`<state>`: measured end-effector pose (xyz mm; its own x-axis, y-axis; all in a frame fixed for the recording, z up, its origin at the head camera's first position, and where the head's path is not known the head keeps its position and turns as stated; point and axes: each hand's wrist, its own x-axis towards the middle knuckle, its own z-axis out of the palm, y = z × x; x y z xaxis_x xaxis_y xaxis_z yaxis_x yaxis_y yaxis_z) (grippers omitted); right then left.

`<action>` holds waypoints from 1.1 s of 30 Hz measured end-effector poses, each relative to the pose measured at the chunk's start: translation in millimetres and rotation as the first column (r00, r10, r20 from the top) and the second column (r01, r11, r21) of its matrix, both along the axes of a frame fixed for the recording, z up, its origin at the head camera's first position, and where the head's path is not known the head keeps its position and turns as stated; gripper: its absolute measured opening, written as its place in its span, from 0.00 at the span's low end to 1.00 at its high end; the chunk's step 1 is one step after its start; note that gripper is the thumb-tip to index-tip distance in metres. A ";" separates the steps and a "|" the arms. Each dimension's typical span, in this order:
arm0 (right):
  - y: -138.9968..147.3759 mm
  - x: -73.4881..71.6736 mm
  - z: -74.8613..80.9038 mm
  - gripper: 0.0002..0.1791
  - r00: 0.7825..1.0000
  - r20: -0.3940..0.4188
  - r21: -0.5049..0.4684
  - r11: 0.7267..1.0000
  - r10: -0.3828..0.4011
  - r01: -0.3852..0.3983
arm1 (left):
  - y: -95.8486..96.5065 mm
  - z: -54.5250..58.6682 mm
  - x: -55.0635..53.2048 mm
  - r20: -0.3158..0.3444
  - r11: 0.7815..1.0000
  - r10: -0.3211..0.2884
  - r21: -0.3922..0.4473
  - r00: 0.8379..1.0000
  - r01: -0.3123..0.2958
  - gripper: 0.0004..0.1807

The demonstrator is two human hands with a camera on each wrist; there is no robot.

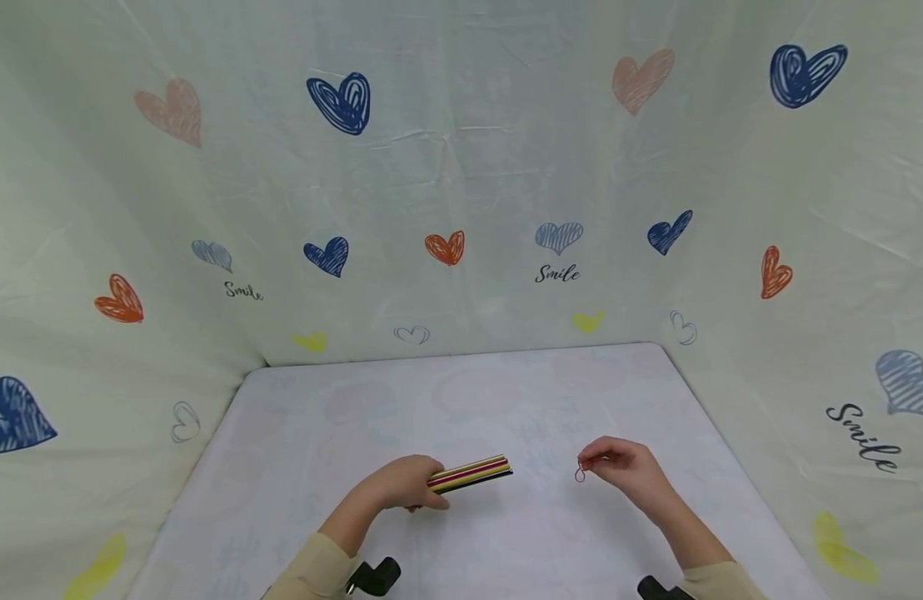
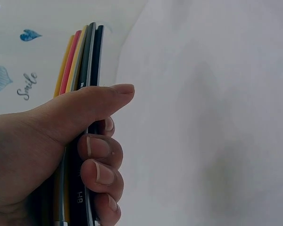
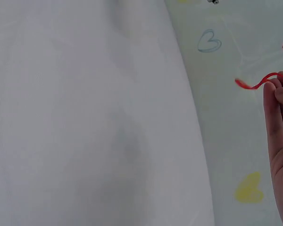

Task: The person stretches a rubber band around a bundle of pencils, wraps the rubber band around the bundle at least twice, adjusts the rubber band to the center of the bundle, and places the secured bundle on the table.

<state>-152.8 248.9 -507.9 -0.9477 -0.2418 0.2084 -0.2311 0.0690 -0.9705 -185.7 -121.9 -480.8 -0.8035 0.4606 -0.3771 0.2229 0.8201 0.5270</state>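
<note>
My left hand [image 1: 412, 483] grips a bundle of several pencils [image 1: 472, 472], coloured yellow, red, black and dark blue. In the left wrist view the thumb lies across the pencils [image 2: 89, 56] and the fingers curl round them; "HB" shows on a black one. The ends of the bundle point right in the head view. Off to the right, my right hand [image 1: 622, 467] pinches a thin red rubber band [image 1: 580, 476] between thumb and fingertips. A twisted loop of the red band [image 3: 250, 86] sticks out past the fingertips in the right wrist view.
Both hands are over a white-covered table [image 1: 401, 400] with rounded far corners. Behind and beside it hangs a pale curtain [image 1: 491, 183] printed with hearts and "Smile". Dark wrist camera mounts [image 1: 375, 575] show near both sleeves.
</note>
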 end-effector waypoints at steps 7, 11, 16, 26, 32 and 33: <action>-13.8 -1.5 5.3 0.06 0.995 -0.096 0.006 1.000 0.007 -0.006 | 5.5 5.0 -0.9 -0.014 1.000 -0.020 0.004 1.000 0.020 0.12; -21.5 -1.6 11.0 0.05 0.997 -0.068 0.048 0.998 -0.037 0.041 | 8.9 7.4 -1.1 -0.010 0.999 -0.031 0.007 0.999 0.031 0.11; -31.9 -5.6 13.0 0.04 0.989 -0.082 0.148 0.980 -0.119 0.130 | 12.7 9.8 -1.8 -0.008 0.999 -0.042 0.019 0.999 0.042 0.12; -50.9 -9.3 17.1 0.06 0.971 0.007 0.126 0.964 -0.238 0.235 | 22.6 13.6 -1.1 -0.022 0.999 -0.032 0.042 0.999 0.033 0.12; -59.6 -12.0 17.6 0.03 0.967 0.087 0.052 0.970 -0.241 0.237 | 24.2 14.7 -2.1 -0.015 0.997 -0.041 0.066 0.999 0.042 0.13; -61.1 -12.3 17.3 0.05 0.970 0.088 0.034 0.974 -0.228 0.226 | 24.3 14.7 -2.2 -0.012 0.997 -0.040 0.071 0.999 0.041 0.13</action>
<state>-165.1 187.7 -490.6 -0.9930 -0.0222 0.1163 -0.1182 0.1329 -0.9841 -188.0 -97.6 -466.0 -0.7873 0.5182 -0.3342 0.2609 0.7710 0.5809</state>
